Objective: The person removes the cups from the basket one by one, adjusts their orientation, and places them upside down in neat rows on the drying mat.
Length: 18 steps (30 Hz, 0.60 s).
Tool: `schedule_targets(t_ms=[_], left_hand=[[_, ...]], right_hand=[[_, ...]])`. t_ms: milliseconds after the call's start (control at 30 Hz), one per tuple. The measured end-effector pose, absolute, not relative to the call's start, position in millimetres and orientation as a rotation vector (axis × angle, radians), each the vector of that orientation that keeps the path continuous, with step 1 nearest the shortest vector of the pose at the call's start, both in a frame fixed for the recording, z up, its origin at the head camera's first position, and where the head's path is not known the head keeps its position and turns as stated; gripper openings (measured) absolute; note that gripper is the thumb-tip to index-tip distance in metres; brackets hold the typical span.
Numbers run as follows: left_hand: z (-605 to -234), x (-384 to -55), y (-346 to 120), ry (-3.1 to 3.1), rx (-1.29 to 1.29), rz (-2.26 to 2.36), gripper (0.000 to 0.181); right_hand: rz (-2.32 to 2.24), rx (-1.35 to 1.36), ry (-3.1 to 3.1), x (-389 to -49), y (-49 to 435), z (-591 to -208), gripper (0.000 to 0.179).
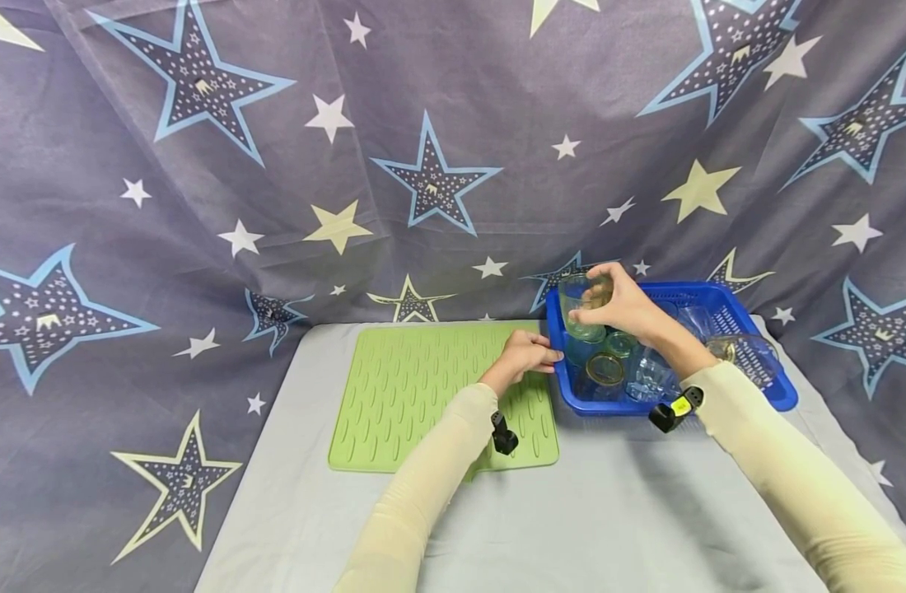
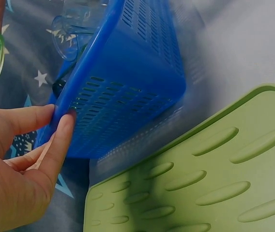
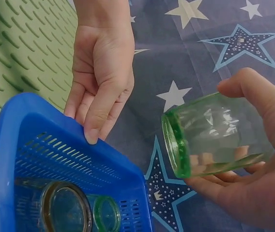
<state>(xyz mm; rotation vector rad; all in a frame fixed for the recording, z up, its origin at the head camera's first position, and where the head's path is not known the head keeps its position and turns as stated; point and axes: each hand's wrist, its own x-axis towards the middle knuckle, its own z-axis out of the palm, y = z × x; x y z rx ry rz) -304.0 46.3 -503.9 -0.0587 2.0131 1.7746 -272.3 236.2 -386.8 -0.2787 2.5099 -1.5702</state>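
Observation:
My right hand (image 1: 618, 301) grips a green-tinted drinking glass (image 3: 220, 133) above the left end of a blue plastic basket (image 1: 786, 395). Its thumb and fingers wrap the glass on opposite sides, and the thick green base faces the left hand in the right wrist view. My left hand (image 2: 19, 169) pinches the basket's left rim (image 2: 86, 65) between thumb and fingers. Inside the basket stand several glasses, among them one with an amber-tinted ring (image 1: 604, 369), another with a green ring (image 3: 106, 212) and a clear one (image 1: 651, 377).
Left of the basket a green ridged drying mat (image 1: 416, 395) lies on a table with a pale cloth (image 1: 542, 527). A grey curtain with stars (image 1: 275, 165) hangs right behind the table. At the basket's right end lies an amber-tinted glass piece (image 1: 742, 350).

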Motion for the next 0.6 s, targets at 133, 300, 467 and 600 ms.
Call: schedule_targets(t_ms=[133, 300, 467, 600], left_hand=[[-502.9, -305.2, 46.4, 2.017, -0.065, 1.769, 0.035], [-503.0, -306.1, 46.5, 2.018, -0.065, 1.781, 0.037], [-504.6, -305.0, 47.8, 2.028, -0.075, 1.798, 0.038], [-506.3, -304.1, 48.1, 2.049, -0.078, 1.794, 0.036]], right_hand=[[-1.559, -0.269, 2.503, -272.9, 236.4, -387.3, 0.082], [-1.564, -0.27, 2.501, -272.5, 236.6, -388.5, 0.078], [-1.576, -0.235, 2.506, -270.8, 236.2, -392.1, 0.076], [-1.576, -0.214, 2.508, -268.8, 235.6, -394.4, 0.076]])
